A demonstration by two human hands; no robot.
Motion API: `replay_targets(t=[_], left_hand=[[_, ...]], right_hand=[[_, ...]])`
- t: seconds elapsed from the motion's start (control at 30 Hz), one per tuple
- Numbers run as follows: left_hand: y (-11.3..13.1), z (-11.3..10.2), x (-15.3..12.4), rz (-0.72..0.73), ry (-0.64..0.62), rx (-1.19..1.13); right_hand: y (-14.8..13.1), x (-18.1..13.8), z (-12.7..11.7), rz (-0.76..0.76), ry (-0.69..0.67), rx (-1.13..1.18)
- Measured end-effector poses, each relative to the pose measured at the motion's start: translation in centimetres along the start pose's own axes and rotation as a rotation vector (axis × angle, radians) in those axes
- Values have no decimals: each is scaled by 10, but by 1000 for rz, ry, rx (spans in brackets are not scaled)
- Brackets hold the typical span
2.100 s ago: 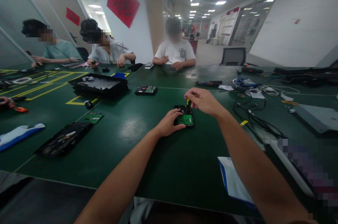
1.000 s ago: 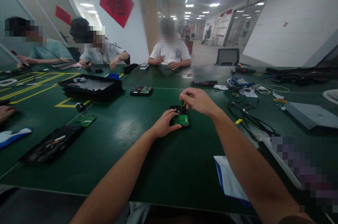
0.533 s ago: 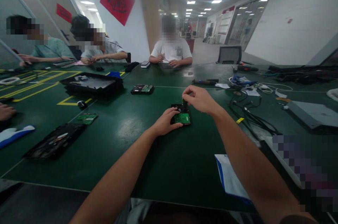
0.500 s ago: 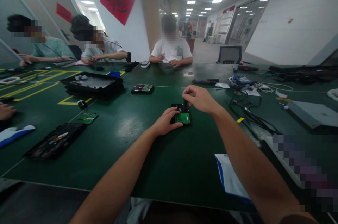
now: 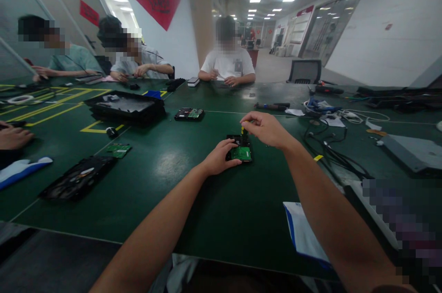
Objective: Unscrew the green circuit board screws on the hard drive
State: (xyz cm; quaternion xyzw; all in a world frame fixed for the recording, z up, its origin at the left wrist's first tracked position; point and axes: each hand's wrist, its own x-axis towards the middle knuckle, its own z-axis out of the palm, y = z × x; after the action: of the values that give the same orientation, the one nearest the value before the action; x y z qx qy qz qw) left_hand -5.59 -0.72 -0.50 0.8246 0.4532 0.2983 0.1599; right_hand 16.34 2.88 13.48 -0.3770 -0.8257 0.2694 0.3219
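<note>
A hard drive (image 5: 241,154) with a green circuit board lies on the green table in front of me. My left hand (image 5: 221,157) grips it from its left side, fingers over the top edge and thumb along the near edge. Above the drive's far right corner, my right hand (image 5: 264,129) pinches a small screwdriver (image 5: 244,131) with yellow on its handle. The screwdriver points down at the drive; its tip is too small to make out.
Another hard drive (image 5: 189,114) lies farther back, near a stack of black trays (image 5: 126,108). On the left are a loose circuit board (image 5: 118,150) and a black casing (image 5: 78,178). Cables (image 5: 331,155) and a grey metal box (image 5: 410,152) lie right. A co-worker (image 5: 228,62) sits opposite.
Yellow on the screwdriver handle now shows below my right fingers, which have shifted slightly around it. My left hand stays on the hard drive. The whole view has moved a little.
</note>
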Motion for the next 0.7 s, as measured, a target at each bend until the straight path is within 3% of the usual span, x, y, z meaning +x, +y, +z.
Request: replay_targets(t=[0.33, 0.53, 0.7], left_hand=[[-1, 1, 1, -3, -6, 4], [-1, 0, 0, -3, -11, 3], [-1, -1, 0, -8, -16, 2]], right_hand=[[1, 2, 6, 54, -48, 231], [3, 2, 2, 1, 14, 53], [5, 1, 3, 29, 51, 54]])
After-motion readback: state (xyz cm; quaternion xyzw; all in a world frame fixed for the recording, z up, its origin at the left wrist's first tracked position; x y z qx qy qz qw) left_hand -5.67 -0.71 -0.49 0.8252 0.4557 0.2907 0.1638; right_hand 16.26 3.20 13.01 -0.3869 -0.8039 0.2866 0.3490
